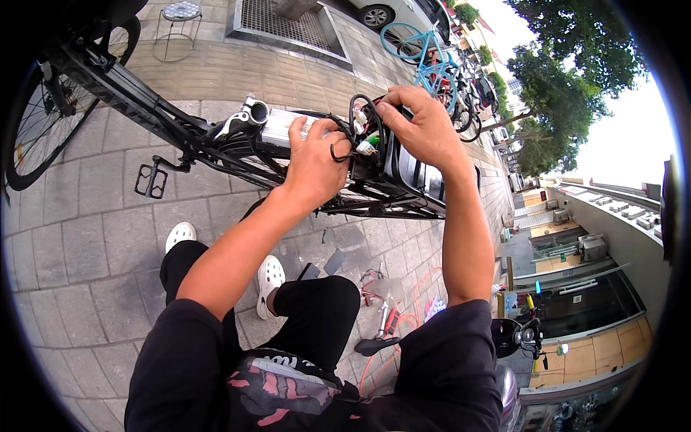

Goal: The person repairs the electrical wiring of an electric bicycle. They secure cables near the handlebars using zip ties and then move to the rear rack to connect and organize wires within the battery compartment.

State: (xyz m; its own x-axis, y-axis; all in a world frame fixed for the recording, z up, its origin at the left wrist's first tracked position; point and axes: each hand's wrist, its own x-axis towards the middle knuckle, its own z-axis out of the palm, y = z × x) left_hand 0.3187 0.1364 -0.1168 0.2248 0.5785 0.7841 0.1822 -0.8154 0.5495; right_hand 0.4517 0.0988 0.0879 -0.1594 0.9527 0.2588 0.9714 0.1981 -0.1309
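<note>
A black bicycle frame stretches across in front of me, with a silver finned metal box behind its clamp-like seat tube top. My left hand is bent over the box's end, its fingers curled beside a short loop of black cable. My right hand is closed at the bundle, thumb and forefinger pinched by a looped black cable. Between the hands sit white and green connectors. A black rear rack lies under the right hand. What the left fingertips grip is partly hidden.
A pedal sticks out toward me. On the paving lie a black saddle with its post, red cords and dark flat pieces. A stool, parked bicycles and a white car stand beyond.
</note>
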